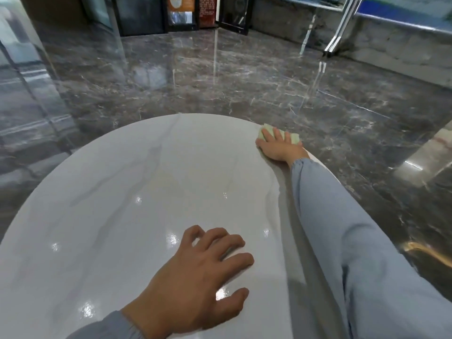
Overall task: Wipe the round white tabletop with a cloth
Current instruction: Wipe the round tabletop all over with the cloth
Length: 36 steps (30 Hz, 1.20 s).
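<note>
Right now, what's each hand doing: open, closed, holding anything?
Left hand: open, fingers spread, resting on the tabletop, holding nothing.
Right hand: open, flat fingers pressing the cloth at the tabletop's far edge.

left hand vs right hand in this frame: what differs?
Left hand rests on the bare tabletop, holding nothing; right hand presses flat on the green cloth.
Left hand sits near the camera; right hand is stretched out to the far right rim.
Shared: both are down on the tabletop, fingers spread, with blue-grey sleeves.
</note>
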Each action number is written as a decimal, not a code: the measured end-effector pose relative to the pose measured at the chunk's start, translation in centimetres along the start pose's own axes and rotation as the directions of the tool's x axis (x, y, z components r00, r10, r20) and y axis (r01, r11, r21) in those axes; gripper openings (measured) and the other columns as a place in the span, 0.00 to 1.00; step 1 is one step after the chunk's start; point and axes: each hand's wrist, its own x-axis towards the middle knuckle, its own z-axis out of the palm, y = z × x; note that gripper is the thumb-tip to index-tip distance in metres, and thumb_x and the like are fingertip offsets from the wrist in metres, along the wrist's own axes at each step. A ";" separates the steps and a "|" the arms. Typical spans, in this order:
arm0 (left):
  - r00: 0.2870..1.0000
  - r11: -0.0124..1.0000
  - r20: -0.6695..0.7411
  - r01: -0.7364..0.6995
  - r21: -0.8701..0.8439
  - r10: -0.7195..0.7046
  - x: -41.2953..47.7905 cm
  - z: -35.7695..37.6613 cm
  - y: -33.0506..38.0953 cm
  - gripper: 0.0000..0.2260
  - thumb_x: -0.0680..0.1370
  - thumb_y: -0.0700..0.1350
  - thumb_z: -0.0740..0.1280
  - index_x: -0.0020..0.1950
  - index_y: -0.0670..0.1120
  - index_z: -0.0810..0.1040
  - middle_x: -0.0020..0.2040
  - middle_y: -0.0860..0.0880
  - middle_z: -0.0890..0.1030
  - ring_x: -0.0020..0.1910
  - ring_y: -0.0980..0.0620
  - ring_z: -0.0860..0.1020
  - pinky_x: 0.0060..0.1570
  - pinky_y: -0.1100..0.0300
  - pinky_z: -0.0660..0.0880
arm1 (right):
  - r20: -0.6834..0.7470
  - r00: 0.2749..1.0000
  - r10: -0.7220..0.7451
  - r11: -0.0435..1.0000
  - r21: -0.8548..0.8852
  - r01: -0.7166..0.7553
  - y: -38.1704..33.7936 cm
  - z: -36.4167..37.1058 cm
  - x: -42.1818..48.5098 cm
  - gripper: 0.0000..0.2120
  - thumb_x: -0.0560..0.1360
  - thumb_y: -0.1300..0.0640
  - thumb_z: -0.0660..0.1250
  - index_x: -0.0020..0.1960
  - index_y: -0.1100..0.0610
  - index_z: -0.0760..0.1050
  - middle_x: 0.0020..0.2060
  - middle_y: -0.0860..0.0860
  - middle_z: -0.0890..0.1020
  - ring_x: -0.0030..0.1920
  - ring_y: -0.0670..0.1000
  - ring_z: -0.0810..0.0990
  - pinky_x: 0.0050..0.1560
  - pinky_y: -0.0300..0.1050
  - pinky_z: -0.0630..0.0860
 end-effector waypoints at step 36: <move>0.999 0.999 0.025 0.022 -0.028 -0.021 0.0 0.1 -0.1 0.16 0.80 0.67 0.61 0.65 0.64 0.71 0.68 0.62 0.71 0.70 0.52 0.69 0.68 0.46 0.64 | -0.007 0.999 0.045 0.999 -0.004 -0.045 7.6 0.7 -6.4 0.31 0.82 0.32 0.44 0.83 0.35 0.42 0.84 0.42 0.41 0.83 0.59 0.41 0.76 0.73 0.45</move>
